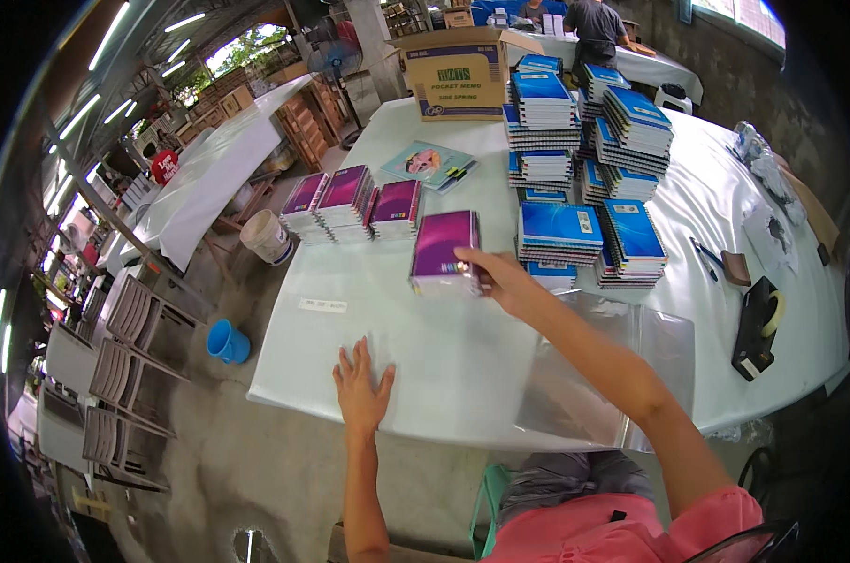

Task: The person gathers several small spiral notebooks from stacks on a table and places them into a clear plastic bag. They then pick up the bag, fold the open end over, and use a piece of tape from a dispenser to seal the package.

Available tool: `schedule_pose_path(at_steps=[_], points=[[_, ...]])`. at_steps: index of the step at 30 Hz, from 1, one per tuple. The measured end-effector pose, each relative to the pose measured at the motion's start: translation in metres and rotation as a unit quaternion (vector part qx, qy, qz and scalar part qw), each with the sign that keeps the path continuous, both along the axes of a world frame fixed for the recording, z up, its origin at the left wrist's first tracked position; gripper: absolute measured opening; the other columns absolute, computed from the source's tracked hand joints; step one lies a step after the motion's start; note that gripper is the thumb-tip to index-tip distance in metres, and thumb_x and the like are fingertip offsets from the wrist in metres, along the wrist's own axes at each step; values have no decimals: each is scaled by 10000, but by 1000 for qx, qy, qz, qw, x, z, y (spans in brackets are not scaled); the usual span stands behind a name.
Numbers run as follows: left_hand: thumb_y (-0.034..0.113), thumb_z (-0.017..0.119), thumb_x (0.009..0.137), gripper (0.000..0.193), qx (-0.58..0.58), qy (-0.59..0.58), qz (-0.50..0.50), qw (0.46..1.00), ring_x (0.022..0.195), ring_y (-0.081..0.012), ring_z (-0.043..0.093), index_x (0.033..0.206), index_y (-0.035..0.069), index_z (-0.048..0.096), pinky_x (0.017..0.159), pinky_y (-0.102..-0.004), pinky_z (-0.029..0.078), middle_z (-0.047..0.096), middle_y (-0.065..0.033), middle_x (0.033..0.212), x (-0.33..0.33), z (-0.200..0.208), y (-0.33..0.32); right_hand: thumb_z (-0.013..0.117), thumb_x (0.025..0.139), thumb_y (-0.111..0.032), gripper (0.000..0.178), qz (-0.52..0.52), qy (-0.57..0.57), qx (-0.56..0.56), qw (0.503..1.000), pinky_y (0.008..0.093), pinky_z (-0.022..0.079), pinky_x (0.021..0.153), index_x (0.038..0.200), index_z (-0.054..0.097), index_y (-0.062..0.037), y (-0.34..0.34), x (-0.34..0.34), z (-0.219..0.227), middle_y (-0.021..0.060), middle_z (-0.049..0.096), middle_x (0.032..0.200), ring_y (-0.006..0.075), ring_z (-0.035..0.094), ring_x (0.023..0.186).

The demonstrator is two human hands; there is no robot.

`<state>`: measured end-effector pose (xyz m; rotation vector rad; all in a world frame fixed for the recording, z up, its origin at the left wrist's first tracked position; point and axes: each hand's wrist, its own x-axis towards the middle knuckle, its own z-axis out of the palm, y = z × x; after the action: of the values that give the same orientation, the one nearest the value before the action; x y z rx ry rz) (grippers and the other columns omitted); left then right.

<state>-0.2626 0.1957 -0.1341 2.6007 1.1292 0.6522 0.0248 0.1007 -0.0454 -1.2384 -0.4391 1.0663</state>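
Note:
My right hand (496, 274) grips the right side of a purple notebook bundle (444, 239) near the middle of the table. The bundle looks wrapped in clear plastic, and my fingers on its far side are partly hidden. My left hand (360, 387) lies flat near the table's front edge with its fingers spread, holding nothing. Behind and to the left of the bundle stand several purple notebook stacks (348, 192). Clear plastic bags (584, 375) lie under my right forearm. A small white paper label (322, 305) rests on the table beyond my left hand.
Tall stacks of blue spiral notebooks (560, 225) stand right of centre. An open cardboard box (458, 84) is at the back, with a thin teal booklet (429, 163) in front. A black tape dispenser (756, 328) and scissors (706, 258) lie at the right. Below the left edge stands a blue pail (228, 343).

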Motion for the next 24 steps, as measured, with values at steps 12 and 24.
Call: schedule_pose_path(at_steps=[12, 24], points=[[289, 607, 888, 543, 1, -11, -16, 1000, 1388, -415, 297, 1375, 75, 492, 1121, -534, 216, 449, -173, 1441, 8, 8, 0, 720, 733, -608, 871, -2, -366, -80, 927, 425, 463, 958, 1236, 512, 73, 204, 81, -12, 248, 552, 1183, 351, 551, 1108], [270, 625, 875, 472, 13, 19, -12, 1000, 1393, -411, 293, 1322, 131, 571, 1112, -539, 223, 437, -158, 1456, -1, 6, 2, 618, 864, -465, 766, -60, -503, -113, 855, 611, 348, 988, 1497, 254, -232, 219, 57, -57, 50, 250, 1526, 341, 309, 1349]])
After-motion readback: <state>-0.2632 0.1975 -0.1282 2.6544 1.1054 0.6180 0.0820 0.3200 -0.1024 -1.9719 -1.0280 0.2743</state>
